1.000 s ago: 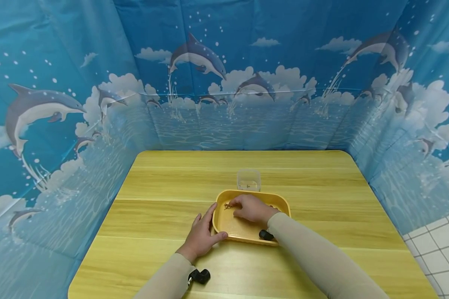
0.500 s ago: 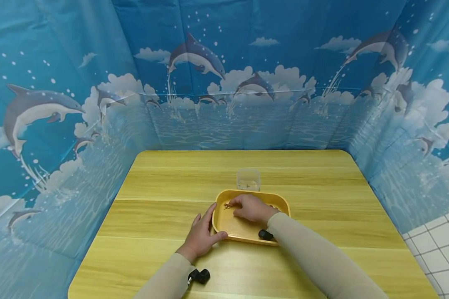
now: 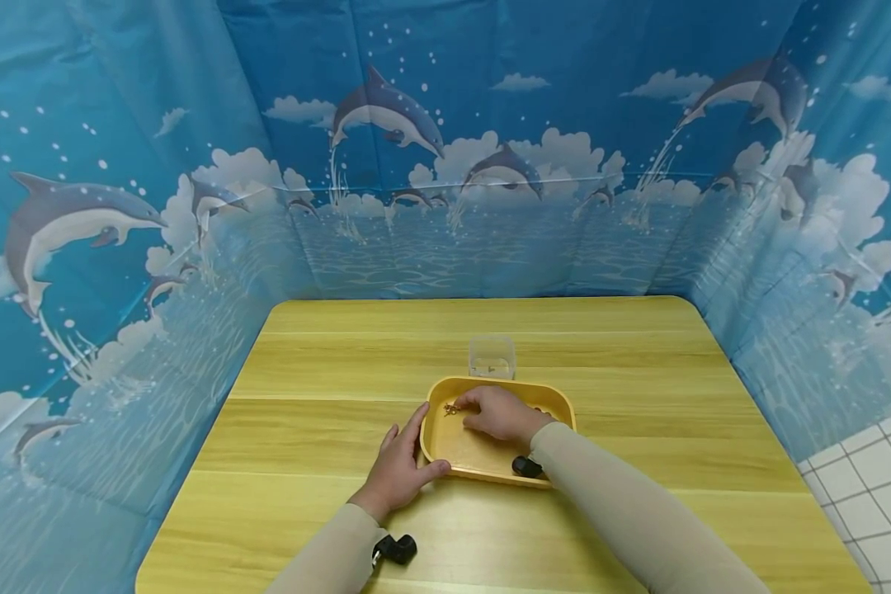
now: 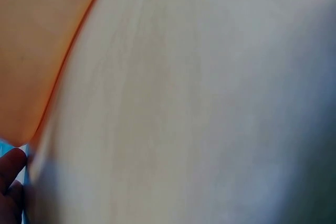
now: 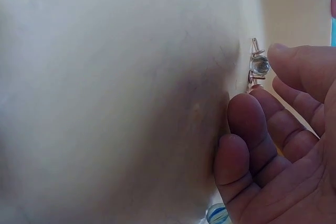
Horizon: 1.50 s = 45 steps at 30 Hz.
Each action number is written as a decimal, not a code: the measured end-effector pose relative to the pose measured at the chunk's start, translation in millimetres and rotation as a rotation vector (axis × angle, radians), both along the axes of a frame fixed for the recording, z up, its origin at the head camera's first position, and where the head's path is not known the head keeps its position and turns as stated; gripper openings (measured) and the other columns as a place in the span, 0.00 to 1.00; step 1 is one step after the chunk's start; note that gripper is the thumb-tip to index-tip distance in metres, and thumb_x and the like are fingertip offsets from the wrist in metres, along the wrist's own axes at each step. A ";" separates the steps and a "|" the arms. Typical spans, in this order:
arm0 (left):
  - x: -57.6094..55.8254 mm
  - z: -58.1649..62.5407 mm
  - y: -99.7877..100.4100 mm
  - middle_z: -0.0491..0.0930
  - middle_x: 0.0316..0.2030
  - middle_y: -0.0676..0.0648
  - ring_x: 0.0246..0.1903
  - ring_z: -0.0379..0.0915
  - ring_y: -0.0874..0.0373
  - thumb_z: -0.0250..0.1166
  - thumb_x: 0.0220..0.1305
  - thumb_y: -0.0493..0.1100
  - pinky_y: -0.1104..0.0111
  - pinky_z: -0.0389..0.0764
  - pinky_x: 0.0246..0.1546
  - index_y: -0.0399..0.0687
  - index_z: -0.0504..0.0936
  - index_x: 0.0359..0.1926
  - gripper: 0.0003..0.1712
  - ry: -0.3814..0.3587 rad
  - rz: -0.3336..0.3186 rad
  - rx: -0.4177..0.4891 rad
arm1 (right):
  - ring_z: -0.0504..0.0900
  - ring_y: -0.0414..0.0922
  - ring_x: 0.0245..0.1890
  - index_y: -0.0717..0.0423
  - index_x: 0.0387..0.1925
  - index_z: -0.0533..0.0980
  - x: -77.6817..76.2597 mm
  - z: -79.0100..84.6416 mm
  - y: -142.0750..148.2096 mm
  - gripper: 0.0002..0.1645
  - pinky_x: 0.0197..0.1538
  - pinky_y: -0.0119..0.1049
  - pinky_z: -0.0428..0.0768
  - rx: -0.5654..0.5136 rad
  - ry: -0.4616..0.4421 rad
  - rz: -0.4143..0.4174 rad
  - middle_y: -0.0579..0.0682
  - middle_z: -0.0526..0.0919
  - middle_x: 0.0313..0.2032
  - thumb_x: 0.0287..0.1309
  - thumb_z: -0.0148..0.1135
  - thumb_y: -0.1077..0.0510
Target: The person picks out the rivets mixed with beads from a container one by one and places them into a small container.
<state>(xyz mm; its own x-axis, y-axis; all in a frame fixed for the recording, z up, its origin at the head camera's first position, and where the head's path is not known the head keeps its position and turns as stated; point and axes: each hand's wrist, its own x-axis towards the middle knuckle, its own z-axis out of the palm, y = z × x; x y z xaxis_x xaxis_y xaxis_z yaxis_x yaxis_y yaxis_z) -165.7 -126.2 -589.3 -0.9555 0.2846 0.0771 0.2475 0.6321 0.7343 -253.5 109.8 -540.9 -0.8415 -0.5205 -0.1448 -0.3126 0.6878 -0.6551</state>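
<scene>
My left hand (image 3: 399, 469) rests against the left end of a shallow yellow tray (image 3: 438, 451), fingers along its outer wall and thumb at the front corner. Inside the tray is my right hand (image 3: 501, 412), its fingers loosely bent beside a small cluster of gold-coloured pins (image 3: 450, 409). In the right wrist view a clear glass ball (image 5: 260, 65) lies among gold pins with flat heads (image 5: 256, 78), close to the thumb tip. Thumb and fingers stand apart there, and no held piece shows. A blue-striped marble (image 5: 217, 213) appears below that hand.
Behind the tray stands a clear plastic box (image 3: 492, 356) with a few tiny pieces inside. More small round things (image 3: 542, 411) lie at the tray's right end, partly hidden by the right wrist. A dolphin-print curtain (image 3: 445, 239) surrounds the wooden table (image 3: 304, 355).
</scene>
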 end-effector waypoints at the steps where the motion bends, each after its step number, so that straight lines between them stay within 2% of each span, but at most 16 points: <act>1: 0.1 -0.3 0.0 0.70 0.76 0.46 0.73 0.71 0.47 0.72 0.65 0.64 0.39 0.43 0.83 0.61 0.48 0.86 0.59 0.003 0.000 -0.002 | 0.82 0.47 0.63 0.53 0.59 0.84 0.0 0.0 0.0 0.19 0.70 0.49 0.79 0.001 0.002 -0.001 0.47 0.88 0.57 0.68 0.69 0.57; 7: 0.9 -1.2 0.0 0.70 0.77 0.46 0.73 0.71 0.46 0.72 0.65 0.64 0.39 0.42 0.82 0.61 0.48 0.86 0.59 -0.003 -0.005 0.006 | 0.82 0.47 0.63 0.53 0.59 0.84 0.7 -1.1 0.6 0.19 0.71 0.50 0.78 0.000 -0.002 0.000 0.47 0.87 0.58 0.69 0.69 0.57; 14: -1.1 -5.4 0.0 0.69 0.77 0.47 0.75 0.69 0.50 0.72 0.66 0.63 0.43 0.40 0.84 0.61 0.47 0.86 0.59 -0.008 -0.002 0.007 | 0.82 0.46 0.61 0.52 0.59 0.84 -0.8 -4.0 1.5 0.19 0.69 0.50 0.79 -0.001 -0.010 -0.010 0.47 0.87 0.58 0.69 0.68 0.57; 19: -1.9 -5.4 -0.3 0.69 0.77 0.46 0.74 0.69 0.47 0.72 0.66 0.63 0.40 0.41 0.83 0.60 0.47 0.86 0.59 0.002 -0.011 0.007 | 0.82 0.46 0.62 0.52 0.59 0.85 -1.8 -4.0 1.4 0.18 0.69 0.50 0.79 -0.004 -0.018 -0.016 0.47 0.87 0.58 0.69 0.68 0.57; 29: -2.0 -2.7 0.6 0.69 0.77 0.46 0.76 0.67 0.49 0.71 0.66 0.64 0.39 0.42 0.82 0.59 0.48 0.86 0.58 0.013 -0.015 0.014 | 0.82 0.47 0.62 0.53 0.58 0.85 -5.1 -4.3 -0.6 0.18 0.70 0.50 0.79 0.019 0.014 0.002 0.48 0.88 0.57 0.69 0.69 0.58; 34: -2.4 -3.0 1.3 0.69 0.77 0.46 0.76 0.66 0.50 0.71 0.66 0.63 0.39 0.41 0.83 0.58 0.48 0.86 0.58 0.014 -0.017 0.007 | 0.83 0.48 0.61 0.55 0.58 0.85 -7.1 -5.7 -3.5 0.18 0.69 0.49 0.80 0.056 0.073 0.040 0.50 0.89 0.56 0.68 0.69 0.58; 36: -2.6 -2.5 1.5 0.69 0.77 0.46 0.77 0.66 0.50 0.71 0.66 0.63 0.40 0.41 0.83 0.58 0.48 0.86 0.58 0.013 -0.017 0.004 | 0.84 0.46 0.57 0.56 0.57 0.85 -8.0 -6.8 -5.0 0.18 0.66 0.48 0.81 0.077 0.098 0.056 0.49 0.89 0.54 0.67 0.70 0.58; 39: -2.5 -1.6 2.0 0.69 0.77 0.46 0.77 0.66 0.50 0.72 0.67 0.62 0.40 0.41 0.83 0.58 0.48 0.86 0.58 0.009 -0.015 -0.002 | 0.82 0.42 0.46 0.55 0.58 0.85 -9.2 -8.0 -7.6 0.19 0.56 0.42 0.83 0.102 0.113 0.073 0.46 0.89 0.45 0.67 0.70 0.57; 42: -2.4 0.4 2.0 0.69 0.77 0.46 0.77 0.66 0.50 0.71 0.67 0.62 0.40 0.41 0.83 0.57 0.48 0.86 0.58 0.002 -0.014 -0.003 | 0.77 0.41 0.36 0.55 0.59 0.85 -10.0 -7.5 -11.3 0.21 0.45 0.37 0.78 0.100 0.096 0.076 0.43 0.84 0.34 0.67 0.71 0.57; 45: -1.7 3.4 2.1 0.69 0.77 0.46 0.76 0.66 0.49 0.71 0.67 0.62 0.40 0.40 0.83 0.57 0.48 0.86 0.58 -0.006 -0.014 0.001 | 0.74 0.40 0.33 0.56 0.59 0.85 -10.5 -6.8 -14.8 0.21 0.41 0.36 0.74 0.095 0.091 0.072 0.42 0.79 0.30 0.67 0.71 0.58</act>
<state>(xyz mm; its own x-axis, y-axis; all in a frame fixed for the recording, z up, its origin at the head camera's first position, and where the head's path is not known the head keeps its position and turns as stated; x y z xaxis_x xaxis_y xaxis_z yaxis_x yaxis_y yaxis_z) -167.3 -124.1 -585.9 -0.9518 0.2981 0.0718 0.2522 0.6280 0.7363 -263.9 95.0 -547.6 -0.8141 -0.5679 -0.1214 -0.4186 0.7187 -0.5553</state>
